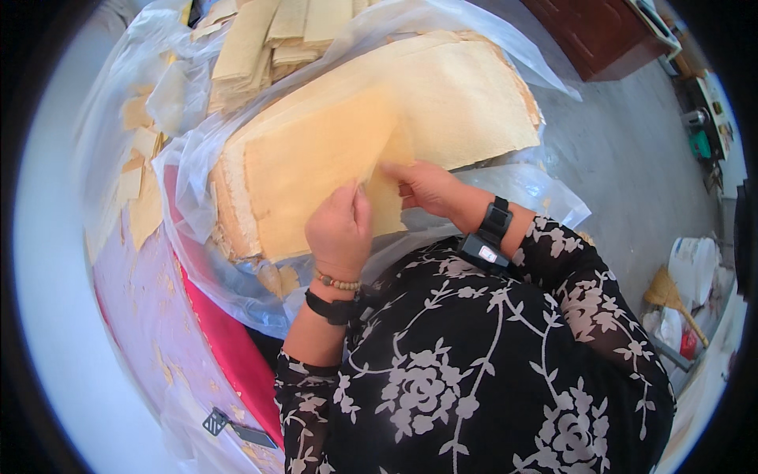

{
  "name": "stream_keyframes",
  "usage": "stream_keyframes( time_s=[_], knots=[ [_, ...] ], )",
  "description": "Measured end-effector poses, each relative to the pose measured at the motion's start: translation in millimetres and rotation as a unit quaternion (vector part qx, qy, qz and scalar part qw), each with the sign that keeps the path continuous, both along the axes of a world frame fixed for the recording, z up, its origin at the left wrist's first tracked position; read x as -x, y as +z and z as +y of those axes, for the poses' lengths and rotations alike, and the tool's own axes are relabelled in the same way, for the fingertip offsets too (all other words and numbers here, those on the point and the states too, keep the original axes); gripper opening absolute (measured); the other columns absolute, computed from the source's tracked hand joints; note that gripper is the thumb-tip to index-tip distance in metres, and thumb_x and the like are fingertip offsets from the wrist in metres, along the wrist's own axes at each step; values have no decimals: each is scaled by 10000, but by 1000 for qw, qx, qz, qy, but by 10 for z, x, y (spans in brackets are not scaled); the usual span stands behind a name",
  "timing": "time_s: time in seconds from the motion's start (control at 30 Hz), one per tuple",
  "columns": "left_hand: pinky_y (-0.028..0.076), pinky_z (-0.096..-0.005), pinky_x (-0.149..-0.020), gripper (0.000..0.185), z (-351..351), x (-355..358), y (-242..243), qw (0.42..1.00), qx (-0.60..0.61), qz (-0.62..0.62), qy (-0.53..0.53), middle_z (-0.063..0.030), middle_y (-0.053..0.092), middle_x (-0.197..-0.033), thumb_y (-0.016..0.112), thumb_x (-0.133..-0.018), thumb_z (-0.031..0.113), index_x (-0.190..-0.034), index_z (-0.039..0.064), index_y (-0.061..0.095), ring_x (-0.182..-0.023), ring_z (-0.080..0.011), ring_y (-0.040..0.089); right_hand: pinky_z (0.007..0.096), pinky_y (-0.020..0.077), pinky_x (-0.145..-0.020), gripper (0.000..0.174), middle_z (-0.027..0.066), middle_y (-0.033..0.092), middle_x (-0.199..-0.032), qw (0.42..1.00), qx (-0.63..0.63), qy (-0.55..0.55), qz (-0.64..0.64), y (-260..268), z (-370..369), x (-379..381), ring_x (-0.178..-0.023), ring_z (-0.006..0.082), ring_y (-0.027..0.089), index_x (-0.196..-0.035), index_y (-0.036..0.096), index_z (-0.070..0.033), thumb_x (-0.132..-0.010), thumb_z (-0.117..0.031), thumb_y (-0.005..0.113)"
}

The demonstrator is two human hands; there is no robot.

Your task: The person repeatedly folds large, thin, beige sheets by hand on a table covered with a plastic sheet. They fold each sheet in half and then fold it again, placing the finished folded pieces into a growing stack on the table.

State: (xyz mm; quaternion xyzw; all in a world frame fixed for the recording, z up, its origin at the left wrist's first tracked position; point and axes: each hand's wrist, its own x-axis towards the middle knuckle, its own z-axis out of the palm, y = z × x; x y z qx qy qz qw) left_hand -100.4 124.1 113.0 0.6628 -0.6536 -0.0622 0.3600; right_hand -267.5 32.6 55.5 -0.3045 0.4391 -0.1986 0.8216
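A thin, flexible yellow sheet (314,160) spreads over a stack of large, paler sheets (468,101); whether they are paper or a dried food sheet I cannot tell. My left hand (340,222) is closed on the yellow sheet near its middle, where it rises in a fold. Beyond the fold, my right hand (429,186) pinches the sheet's right part between thumb and fingers. Ragged, brownish layer edges (234,207) show at the stack's left end. Clear plastic film (503,183) lies under and around the stack.
Folded sheets (243,47) are piled behind the stack. Broken pieces (139,172) lie on the plastic at left. A phone-like black device (251,435) rests on the flake-strewn lilac surface (136,332). On the right floor stand a white bucket (691,266) and a broom (666,290); a brown cabinet (598,35) is behind.
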Motion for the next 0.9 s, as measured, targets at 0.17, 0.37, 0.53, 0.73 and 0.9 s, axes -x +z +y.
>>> stream_keyframes(
  time_s=[0.17, 0.37, 0.53, 0.73, 0.9],
  knots=[
    [499, -366, -611, 172, 58, -452, 539, 979, 5, 138, 149, -72, 679, -786, 622, -1014, 200, -990, 51, 704, -661, -211, 638, 300, 548, -739, 379, 40, 713, -1038, 996, -1, -63, -64, 22, 55, -118, -862, 161, 666, -1205, 681, -51, -994, -366, 685],
    [548, -366, -781, 283, 391, -1708, 1046, 934, 167, 197, 247, -124, 720, -981, 623, -996, 162, -1147, -75, 659, -883, -255, 687, 267, 538, -723, 287, 45, 752, -985, 991, 101, -83, -38, 189, 15, 10, -808, 115, 690, -1112, 729, -23, -980, -278, 712],
    [517, -423, -1024, 511, 1089, -2790, 1172, 866, 98, -349, 343, -280, 671, -1276, 690, -873, 109, -1325, -106, 589, -1189, -418, 650, 309, 578, -808, 316, 90, 746, -1081, 987, 97, -117, -53, 383, -63, 122, -906, 167, 714, -1180, 691, 28, -986, -221, 694],
    [510, -370, -1007, 466, 2439, -4476, 1517, 871, 17, -174, 458, -203, 694, -1222, 675, -847, 84, -1283, -64, 601, -1130, -328, 663, 369, 609, -835, 334, 134, 737, -1131, 977, 135, -158, -51, 347, -365, 241, -982, 231, 732, -1226, 653, 57, -994, -182, 675],
    [557, -319, -683, 296, 3709, -5734, 1305, 808, -151, 146, 551, -115, 688, -924, 773, -823, 159, -1055, 27, 645, -797, -237, 667, 383, 614, -806, 375, 153, 735, -1112, 984, 89, -133, 80, 96, -629, 204, -946, 260, 739, -1231, 636, 80, -982, -197, 686]
  ],
)
